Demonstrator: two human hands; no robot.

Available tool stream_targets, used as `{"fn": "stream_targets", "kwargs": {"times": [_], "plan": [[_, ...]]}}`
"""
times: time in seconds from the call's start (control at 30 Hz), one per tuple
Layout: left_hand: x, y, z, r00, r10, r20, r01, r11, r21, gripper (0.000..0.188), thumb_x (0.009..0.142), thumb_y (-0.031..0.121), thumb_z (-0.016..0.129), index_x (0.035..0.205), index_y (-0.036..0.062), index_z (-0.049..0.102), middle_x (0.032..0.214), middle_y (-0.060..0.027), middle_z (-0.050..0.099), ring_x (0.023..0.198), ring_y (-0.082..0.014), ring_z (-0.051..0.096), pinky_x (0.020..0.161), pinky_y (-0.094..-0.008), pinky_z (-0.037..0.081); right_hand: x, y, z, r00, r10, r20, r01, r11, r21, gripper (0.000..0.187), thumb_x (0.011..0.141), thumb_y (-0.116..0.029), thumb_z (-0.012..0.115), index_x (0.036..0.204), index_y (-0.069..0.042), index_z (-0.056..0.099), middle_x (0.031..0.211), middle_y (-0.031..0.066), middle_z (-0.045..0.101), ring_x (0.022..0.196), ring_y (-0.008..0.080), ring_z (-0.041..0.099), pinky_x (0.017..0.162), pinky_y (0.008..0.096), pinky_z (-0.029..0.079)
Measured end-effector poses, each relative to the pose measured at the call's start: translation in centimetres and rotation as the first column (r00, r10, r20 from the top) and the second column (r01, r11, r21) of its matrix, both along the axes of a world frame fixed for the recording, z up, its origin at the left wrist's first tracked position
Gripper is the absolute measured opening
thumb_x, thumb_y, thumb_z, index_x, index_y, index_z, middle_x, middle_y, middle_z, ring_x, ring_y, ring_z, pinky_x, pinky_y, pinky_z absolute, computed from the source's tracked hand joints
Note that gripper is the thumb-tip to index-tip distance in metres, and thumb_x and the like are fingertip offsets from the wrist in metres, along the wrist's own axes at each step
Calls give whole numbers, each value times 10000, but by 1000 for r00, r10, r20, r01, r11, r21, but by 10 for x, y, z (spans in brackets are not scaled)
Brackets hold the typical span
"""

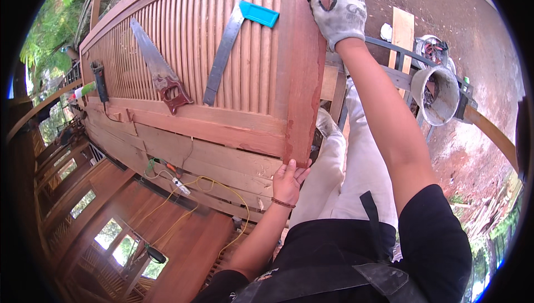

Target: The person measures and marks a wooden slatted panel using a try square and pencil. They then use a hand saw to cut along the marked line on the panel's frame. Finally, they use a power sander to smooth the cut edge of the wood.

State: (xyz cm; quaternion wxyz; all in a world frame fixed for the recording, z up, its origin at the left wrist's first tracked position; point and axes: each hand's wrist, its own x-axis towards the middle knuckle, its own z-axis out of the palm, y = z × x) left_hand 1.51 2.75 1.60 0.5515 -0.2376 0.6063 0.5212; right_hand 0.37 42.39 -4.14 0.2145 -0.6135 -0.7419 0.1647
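A reddish-brown louvred wooden panel [305, 75] lies in front of me. My bare left hand [288, 181] pinches its near corner, thumb against the end of the wide edge board and the other fingers partly hidden. In a grey and black glove, my right hand [346, 12] rests at the right edge of that board farther off, fingers spread apart and thumb toward the wood. On the slats lie a handsaw [156, 61] with a dark red handle and a try square [225, 52] with a turquoise stock, both apart from my hands.
A black corded power tool [100, 83] sits at the panel's left end. Below are planks [206, 161], a white power strip [181, 186] and a yellow cord [245, 205]. A whitish bucket [439, 97] hangs or stands right of my arm, beside metal bars. Wooden frames [189, 253] stand lower left.
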Motion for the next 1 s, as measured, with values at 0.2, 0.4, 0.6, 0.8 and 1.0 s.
{"fn": "stream_targets", "kwargs": {"times": [0.2, 0.4, 0.6, 0.8, 1.0], "plan": [[2, -4, -7, 1000, -16, -16, 16, 999, 33, 265, 1034, 216, 519, 1134, -28, 549, 1093, -154, 675, 1046, -267, 679, 891, -381, 575, -89, -44, 47, 677, 660, 326, -658, 741, -135, 526, 906, -312, 583, 1372, -80, 507, 1260, 121, 590, 1197, 295, 559, 1026, 454, 403], [2, -7, -12, 998, -45, -44, 46, 999, 19, 268, 1036, 207, 513, 1135, -40, 554, 1084, -164, 679, 1026, -267, 687, 873, -373, 581, -129, -27, 47, 738, 638, 222, -559, 761, -329, 482, 923, -145, 571, 1389, -58, 484, 1274, 198, 599, 1138, 343, 622, 896, 446, 538], [-3, -12, -18, 996, -58, -71, 60, 998, 32, 247, 1030, 206, 528, 1122, -19, 570, 1088, -155, 682, 974, -253, 696, 841, -367, 593, -125, -14, 56, 784, 621, 10, -544, 695, -470, 389, 830, -192, 679, 1188, -40, 682, 1178, 176, 689, 1058, 330, 681, 855, 442, 559], [-5, -16, -24, 990, -123, -75, 125, 992, 29, 257, 1021, 226, 548, 1129, -6, 580, 1091, -151, 683, 976, -249, 692, 857, -376, 586, -76, -1, 73, 666, 714, -215, -686, 473, -553, 324, 790, -244, 712, 1090, -125, 738, 994, 137, 734, 879, 292, 703, 809, 395, 554], [-9, -16, -17, 991, -123, -54, 125, 992, 33, 264, 1020, 236, 551, 1157, 11, 574, 1098, -145, 682, 997, -256, 689, 879, -381, 573, 97, -58, 120, 641, 150, -753, -700, 516, -493, 178, 846, -138, 644, 1008, -72, 678, 824, 84, 715, 684, 148, 680, 637, 314, 569]]}}
